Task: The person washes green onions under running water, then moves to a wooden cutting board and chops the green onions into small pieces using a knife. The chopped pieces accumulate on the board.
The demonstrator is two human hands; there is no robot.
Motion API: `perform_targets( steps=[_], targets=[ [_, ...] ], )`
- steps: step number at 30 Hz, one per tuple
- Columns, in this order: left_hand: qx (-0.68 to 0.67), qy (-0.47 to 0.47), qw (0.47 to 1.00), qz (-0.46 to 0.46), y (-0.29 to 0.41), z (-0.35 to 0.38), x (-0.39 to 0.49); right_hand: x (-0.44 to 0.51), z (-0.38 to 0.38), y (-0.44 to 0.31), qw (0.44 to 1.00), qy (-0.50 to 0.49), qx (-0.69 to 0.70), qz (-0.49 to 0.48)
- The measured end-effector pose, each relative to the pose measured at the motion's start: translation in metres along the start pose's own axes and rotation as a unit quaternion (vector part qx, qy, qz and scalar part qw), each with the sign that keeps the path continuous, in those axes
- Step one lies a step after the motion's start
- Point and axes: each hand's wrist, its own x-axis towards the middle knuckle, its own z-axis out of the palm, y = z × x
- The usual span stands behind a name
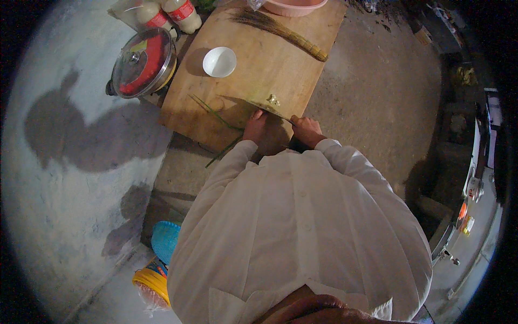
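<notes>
My right hand (306, 127) is closed around the handle of a kitchen knife (278, 115) at the near right part of a wooden board (251, 40). Close to the blade, my left hand (256, 124) rests with its fingers bent over the board; what lies under them is hidden. Long green stalks (218, 115) reach out to the left of that hand, some past the board's near edge. Just beyond the blade lies a small heap of pale chopped pieces (273, 99). A white bowl (219, 62) stands farther back on the left.
A straw whisk broom (291, 34) and a pink basin (296, 7) are at the board's far side. To the left, against the wall, stand a glass-lidded pan (143, 62) and bottles with red labels (180, 14). A blue basket (165, 241) and yellow tub (151, 279) stand low at left.
</notes>
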Motion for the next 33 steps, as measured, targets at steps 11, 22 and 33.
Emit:
perform_targets(
  steps=[11, 22, 33],
  targets=[
    [0.098, 0.120, 0.985, 0.073, 0.031, -0.016, -0.008, 0.016, 0.009, -0.011, 1.000, -0.021, 0.020, 0.010],
    [0.200, 0.138, 0.964, 0.108, 0.013, -0.009, -0.008, 0.026, 0.022, 0.004, 0.995, 0.041, 0.084, 0.031],
    [0.176, 0.050, 0.983, 0.014, 0.015, -0.012, -0.011, 0.000, 0.004, -0.001, 1.000, 0.012, 0.007, -0.015]
  ],
)
